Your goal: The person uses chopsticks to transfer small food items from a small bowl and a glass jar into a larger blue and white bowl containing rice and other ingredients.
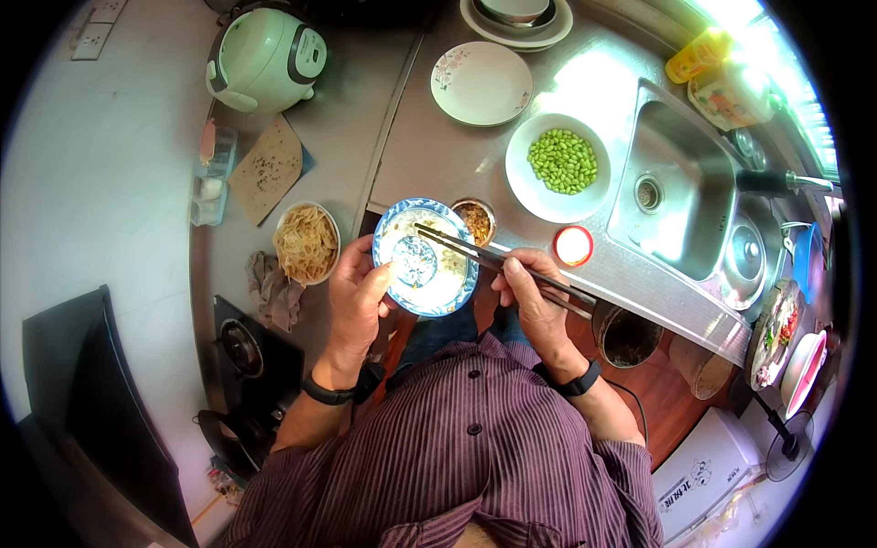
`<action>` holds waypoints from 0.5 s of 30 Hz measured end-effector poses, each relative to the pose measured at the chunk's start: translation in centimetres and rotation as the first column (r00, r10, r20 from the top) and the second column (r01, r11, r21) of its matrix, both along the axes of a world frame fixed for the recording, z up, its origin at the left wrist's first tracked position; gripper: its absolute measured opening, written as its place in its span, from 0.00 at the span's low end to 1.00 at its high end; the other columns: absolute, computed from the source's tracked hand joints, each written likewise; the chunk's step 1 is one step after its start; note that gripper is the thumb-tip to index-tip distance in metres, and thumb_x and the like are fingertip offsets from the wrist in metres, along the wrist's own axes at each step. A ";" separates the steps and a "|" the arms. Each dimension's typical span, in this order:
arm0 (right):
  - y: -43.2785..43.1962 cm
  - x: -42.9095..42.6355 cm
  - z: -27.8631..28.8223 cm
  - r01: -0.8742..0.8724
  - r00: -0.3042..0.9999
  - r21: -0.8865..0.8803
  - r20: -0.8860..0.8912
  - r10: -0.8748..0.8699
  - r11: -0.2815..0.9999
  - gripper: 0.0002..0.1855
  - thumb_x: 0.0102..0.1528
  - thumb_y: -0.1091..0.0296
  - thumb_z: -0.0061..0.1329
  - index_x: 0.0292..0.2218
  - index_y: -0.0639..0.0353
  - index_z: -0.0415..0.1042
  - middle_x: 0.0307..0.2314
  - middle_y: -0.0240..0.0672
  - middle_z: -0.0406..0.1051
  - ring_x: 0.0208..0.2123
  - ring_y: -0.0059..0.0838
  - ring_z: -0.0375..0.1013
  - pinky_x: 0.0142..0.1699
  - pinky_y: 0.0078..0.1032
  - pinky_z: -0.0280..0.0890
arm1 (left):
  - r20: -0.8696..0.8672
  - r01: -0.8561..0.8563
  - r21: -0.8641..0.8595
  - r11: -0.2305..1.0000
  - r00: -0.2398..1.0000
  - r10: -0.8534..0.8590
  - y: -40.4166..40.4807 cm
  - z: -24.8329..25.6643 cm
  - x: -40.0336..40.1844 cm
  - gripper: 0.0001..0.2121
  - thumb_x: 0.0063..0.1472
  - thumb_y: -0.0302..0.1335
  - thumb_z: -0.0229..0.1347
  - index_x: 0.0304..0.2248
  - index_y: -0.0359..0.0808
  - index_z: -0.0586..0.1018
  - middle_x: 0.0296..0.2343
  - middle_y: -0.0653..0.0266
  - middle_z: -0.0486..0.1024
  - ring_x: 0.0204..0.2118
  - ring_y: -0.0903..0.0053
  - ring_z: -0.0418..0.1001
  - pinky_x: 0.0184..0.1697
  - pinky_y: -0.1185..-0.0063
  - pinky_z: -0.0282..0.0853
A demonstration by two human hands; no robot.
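Note:
My left hand [358,291] grips the left rim of a blue-and-white patterned bowl [449,277], thumb over the edge. The bowl is tipped towards me, and a pale residue coats its inside. In my right hand [534,291] is a pair of dark chopsticks [473,252], their tips resting over the bowl's inner wall. Just behind the bowl stands a small metal-rimmed container [476,219] of brown, crumbly food, partly hidden by the bowl. A red-rimmed round lid or jar [573,246] sits on the counter beyond my right hand.
A white bowl of green beans [562,162] stands beside the steel sink [675,185]. Behind it lies a floral plate [482,83]. To the left are a bowl of pale slices [307,243], a crumpled cloth [275,291], a gas hob [257,356] and a green rice cooker [267,61].

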State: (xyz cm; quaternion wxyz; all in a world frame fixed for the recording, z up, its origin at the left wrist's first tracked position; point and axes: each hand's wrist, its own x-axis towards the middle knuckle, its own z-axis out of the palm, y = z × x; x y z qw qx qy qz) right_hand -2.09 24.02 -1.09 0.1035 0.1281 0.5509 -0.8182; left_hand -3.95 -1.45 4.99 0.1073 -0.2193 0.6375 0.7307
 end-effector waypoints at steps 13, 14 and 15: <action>2.9 2.6 -2.4 0.254 0.960 0.038 0.113 -0.257 0.966 0.11 0.70 0.62 0.52 0.45 0.62 0.75 0.28 0.36 0.78 0.25 0.19 0.70 0.34 0.20 0.69 | 0.008 -0.020 -0.049 0.999 1.000 0.020 -0.6 -0.3 0.7 0.23 0.66 0.29 0.59 0.56 0.26 0.71 0.36 0.63 0.79 0.23 0.91 0.70 0.20 0.91 0.61; 3.2 2.9 -2.7 0.261 0.957 0.049 0.116 -0.265 0.964 0.11 0.70 0.62 0.52 0.45 0.62 0.75 0.28 0.36 0.78 0.25 0.19 0.70 0.34 0.20 0.69 | 0.004 -0.023 -0.054 0.998 1.000 0.023 -0.7 -0.3 0.7 0.23 0.66 0.29 0.59 0.56 0.26 0.71 0.36 0.63 0.79 0.23 0.91 0.70 0.20 0.91 0.61; 3.3 3.1 -2.8 0.268 0.954 0.061 0.120 -0.274 0.961 0.11 0.70 0.62 0.52 0.45 0.62 0.75 0.28 0.36 0.78 0.25 0.19 0.70 0.35 0.20 0.69 | 0.000 -0.025 -0.058 0.998 1.000 0.025 -0.7 -0.2 0.6 0.22 0.66 0.28 0.59 0.56 0.26 0.71 0.36 0.64 0.79 0.23 0.91 0.70 0.20 0.91 0.61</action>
